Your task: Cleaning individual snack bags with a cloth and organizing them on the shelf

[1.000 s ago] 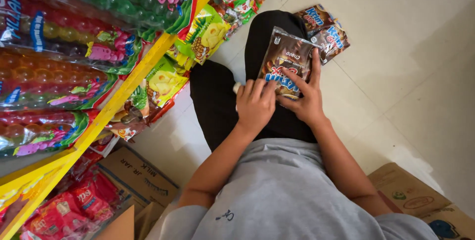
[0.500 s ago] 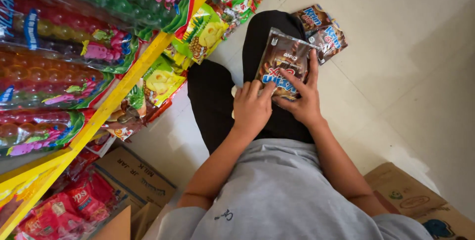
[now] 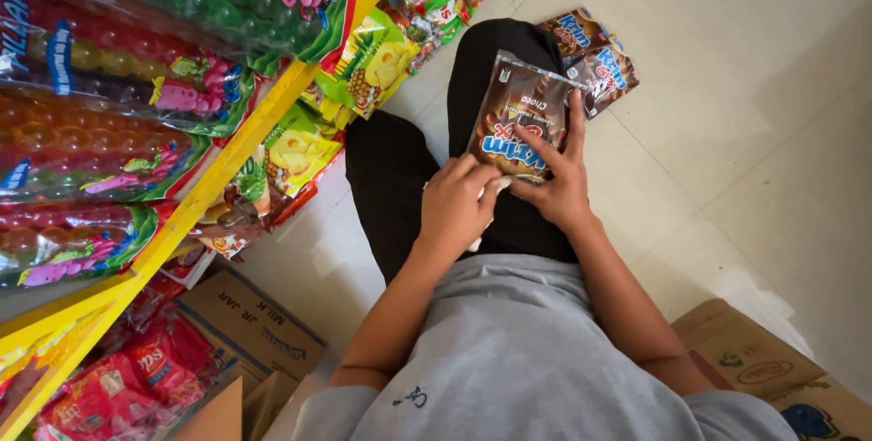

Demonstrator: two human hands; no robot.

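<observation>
The person crouches on the floor (image 3: 754,87) with a brown snack packet (image 3: 520,118) lying on the right thigh, just past 12 o'clock from the body. The right hand (image 3: 554,188) lies flat on the packet with fingers spread, the forefinger running up its right edge, thumb tucked under the lower corner; it steadies the packet rather than closing round it. The left hand (image 3: 451,209) is curled loosely at the packet's lower left corner, and a bit of white, perhaps a cloth or paper (image 3: 481,223), shows beneath it; whether the fingers pinch it cannot be told.

Judging by this, the step in hand is wiping or handling the packet's face while it is pinned on the leg. Carrying on would call for the right hand to keep the slippery wrapper from sliding as the left works across it.

Two more brown packets (image 3: 595,55) lie on the floor at 1 o'clock, just beyond the knee. The floor is pale tile. At 9 to 11 o'clock runs a yellow shelf (image 3: 227,173) crowded with bright sweets and green-and-yellow snack bags (image 3: 377,59). Cardboard boxes (image 3: 254,323) stand at 7 o'clock, and another box (image 3: 772,368) at 4 o'clock.
</observation>
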